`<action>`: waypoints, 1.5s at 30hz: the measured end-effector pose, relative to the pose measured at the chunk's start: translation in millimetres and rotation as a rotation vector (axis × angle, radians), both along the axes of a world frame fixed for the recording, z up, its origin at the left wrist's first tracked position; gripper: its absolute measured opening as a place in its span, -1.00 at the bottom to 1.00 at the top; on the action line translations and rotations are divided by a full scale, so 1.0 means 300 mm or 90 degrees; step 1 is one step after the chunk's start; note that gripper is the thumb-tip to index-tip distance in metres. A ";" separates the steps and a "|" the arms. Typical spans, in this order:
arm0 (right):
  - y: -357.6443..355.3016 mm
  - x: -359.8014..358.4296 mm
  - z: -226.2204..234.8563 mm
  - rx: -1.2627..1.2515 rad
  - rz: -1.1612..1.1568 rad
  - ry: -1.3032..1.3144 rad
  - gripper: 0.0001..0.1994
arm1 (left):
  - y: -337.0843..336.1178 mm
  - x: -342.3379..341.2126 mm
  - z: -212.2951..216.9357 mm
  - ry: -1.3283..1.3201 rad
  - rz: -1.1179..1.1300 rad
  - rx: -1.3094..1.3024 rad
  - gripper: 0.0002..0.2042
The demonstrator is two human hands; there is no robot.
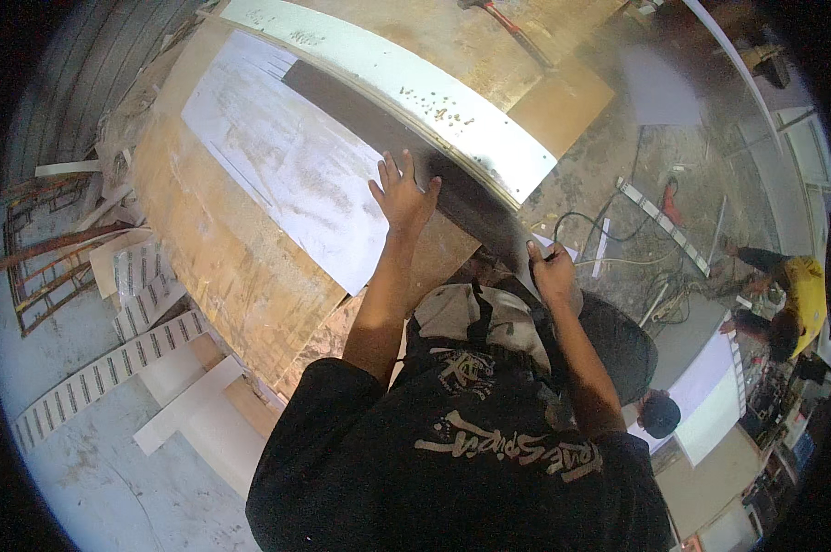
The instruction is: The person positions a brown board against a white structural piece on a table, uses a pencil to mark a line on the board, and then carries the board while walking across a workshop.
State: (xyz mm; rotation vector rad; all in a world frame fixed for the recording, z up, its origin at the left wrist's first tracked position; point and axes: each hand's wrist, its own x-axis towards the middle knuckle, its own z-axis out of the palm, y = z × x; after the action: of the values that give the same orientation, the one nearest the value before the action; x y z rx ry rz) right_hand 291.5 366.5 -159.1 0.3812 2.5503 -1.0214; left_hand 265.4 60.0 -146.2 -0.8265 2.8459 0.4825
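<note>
A long dark brown strip (351, 112) lies slantwise along the workbench, beside a long white board (379, 78) that has small brown bits scattered on it. My left hand (404, 195) is open, its fingers spread flat over the strip's near edge. At the strip's right end, my right hand (554, 274) is closed on the edge, thumb on top; its other fingers are partly hidden. To the left of the strip is a large white sheet (287, 156), smudged with dust, on a brown wooden board (222, 239).
A red-handled hammer (517, 32) lies at the far side. On the floor to the right are cables (609, 230) and a slatted white strip (664, 225). A person in yellow (802, 294) crouches at far right. Offcuts (195, 396) and a ladder-like frame (57, 248) lie left.
</note>
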 end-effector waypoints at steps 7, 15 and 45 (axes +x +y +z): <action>-0.039 -0.020 0.019 0.022 0.015 0.042 -0.48 | -0.022 0.002 -0.060 0.068 -0.005 -0.011 -0.17; -0.114 -0.069 0.002 0.047 0.041 0.010 -0.48 | -0.094 -0.035 -0.087 0.111 -0.004 -0.061 -0.18; -0.159 -0.079 -0.001 0.041 0.039 0.144 -0.40 | -0.176 -0.251 -0.136 0.144 0.050 -0.083 -0.34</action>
State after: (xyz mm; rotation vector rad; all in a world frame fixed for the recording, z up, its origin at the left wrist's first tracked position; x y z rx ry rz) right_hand 267.8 318.7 -159.4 0.2126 2.7824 -1.0129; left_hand 190.1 7.1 -186.9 -0.9670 3.0902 0.4281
